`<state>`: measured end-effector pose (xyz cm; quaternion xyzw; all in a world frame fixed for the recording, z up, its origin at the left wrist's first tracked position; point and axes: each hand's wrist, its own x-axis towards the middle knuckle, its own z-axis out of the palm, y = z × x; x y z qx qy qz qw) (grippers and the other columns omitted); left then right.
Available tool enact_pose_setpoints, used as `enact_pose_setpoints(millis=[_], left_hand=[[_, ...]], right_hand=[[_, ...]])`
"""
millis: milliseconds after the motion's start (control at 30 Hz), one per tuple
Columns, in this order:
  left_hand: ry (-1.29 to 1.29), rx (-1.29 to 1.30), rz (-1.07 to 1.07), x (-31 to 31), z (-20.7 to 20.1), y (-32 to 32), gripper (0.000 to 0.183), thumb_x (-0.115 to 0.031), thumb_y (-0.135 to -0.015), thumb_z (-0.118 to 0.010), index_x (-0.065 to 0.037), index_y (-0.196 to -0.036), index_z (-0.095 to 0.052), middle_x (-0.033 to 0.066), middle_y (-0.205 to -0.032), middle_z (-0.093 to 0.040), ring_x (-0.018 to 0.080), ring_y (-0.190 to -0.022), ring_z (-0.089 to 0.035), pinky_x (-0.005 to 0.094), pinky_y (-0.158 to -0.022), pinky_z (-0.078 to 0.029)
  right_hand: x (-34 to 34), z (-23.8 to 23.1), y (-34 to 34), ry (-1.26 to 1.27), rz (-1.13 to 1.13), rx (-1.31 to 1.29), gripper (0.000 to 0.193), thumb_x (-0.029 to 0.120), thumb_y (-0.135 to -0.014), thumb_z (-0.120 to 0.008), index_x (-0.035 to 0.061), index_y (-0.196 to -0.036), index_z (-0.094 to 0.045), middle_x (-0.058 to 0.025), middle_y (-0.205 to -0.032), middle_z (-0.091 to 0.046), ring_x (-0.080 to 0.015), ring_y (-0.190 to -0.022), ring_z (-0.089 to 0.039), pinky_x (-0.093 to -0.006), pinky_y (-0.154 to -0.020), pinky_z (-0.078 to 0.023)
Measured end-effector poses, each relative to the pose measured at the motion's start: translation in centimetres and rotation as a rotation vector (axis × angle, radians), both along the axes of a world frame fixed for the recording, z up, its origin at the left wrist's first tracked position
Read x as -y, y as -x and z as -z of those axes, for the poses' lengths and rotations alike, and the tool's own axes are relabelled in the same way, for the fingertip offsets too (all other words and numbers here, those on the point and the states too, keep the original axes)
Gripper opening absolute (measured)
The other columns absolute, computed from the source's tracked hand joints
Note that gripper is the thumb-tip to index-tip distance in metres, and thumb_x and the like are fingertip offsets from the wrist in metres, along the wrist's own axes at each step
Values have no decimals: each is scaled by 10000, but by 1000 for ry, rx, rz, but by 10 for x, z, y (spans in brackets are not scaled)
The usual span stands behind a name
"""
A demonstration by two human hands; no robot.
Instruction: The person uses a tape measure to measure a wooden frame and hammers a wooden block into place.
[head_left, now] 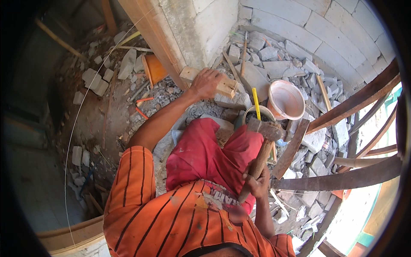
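My left hand (207, 83) reaches forward and is closed over a short wooden block (227, 88), whose other end lies against the foot of a wooden frame post (162, 38). My right hand (258, 183) grips the handle of a sledgehammer (258, 165) near my right thigh. Its blunt, dusty head (264, 128) is raised in front of my knee, apart from the block. Under the left palm the middle of the block is hidden.
A pale bucket (286, 100) stands beyond the hammer, beside a smaller tub (261, 112) with a yellow stick upright in it. Broken blocks (314, 139) cover the ground. Curved wooden bars (342, 177) reach in from the right. A block wall (295, 21) rises behind.
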<state>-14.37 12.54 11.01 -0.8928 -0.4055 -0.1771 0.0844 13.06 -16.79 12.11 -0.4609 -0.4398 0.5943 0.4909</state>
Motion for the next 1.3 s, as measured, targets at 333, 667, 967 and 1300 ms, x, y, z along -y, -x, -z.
enact_pose_setpoints(millis=[333,667,967,1300], left_hand=[[47,-9,-70,-8,1,-1,625,-84,-630,-734,-72,-1229,-556,128,-1114,-593,305,-1096,-563,417,-944,-420],[77,-82,-47,-12,1,-2,710,-96,-610,-775,-81,-1278,-535,118,-1139,-580,285,-1122,-552,418,-960,-419],[1,-2,-20,-10,-1,0,644,-83,-608,-749,-76,-1217,-541,116,-1057,-604,300,-1054,-571,412,-895,-429],[12,-55,-18,3,12,15,628,-106,-659,-737,-68,-1262,-568,130,-1104,-623,301,-1100,-577,448,-936,-425]], right_hand=[[-62,9,57,64,398,-534,482,158,-876,-662,53,-1228,-349,-48,-701,-517,-154,-500,-537,-296,-462,-490],[-90,10,99,129,269,-408,394,127,-869,-647,41,-1175,-415,-39,-736,-519,-125,-496,-524,-271,-444,-473],[-34,-85,-75,-895,1210,-312,169,184,-946,-535,57,-836,-522,-48,-694,-544,-159,-619,-579,-317,-588,-520],[-70,13,116,183,425,-369,123,97,-878,-562,54,-941,-465,-57,-714,-535,-146,-544,-527,-304,-499,-478]])
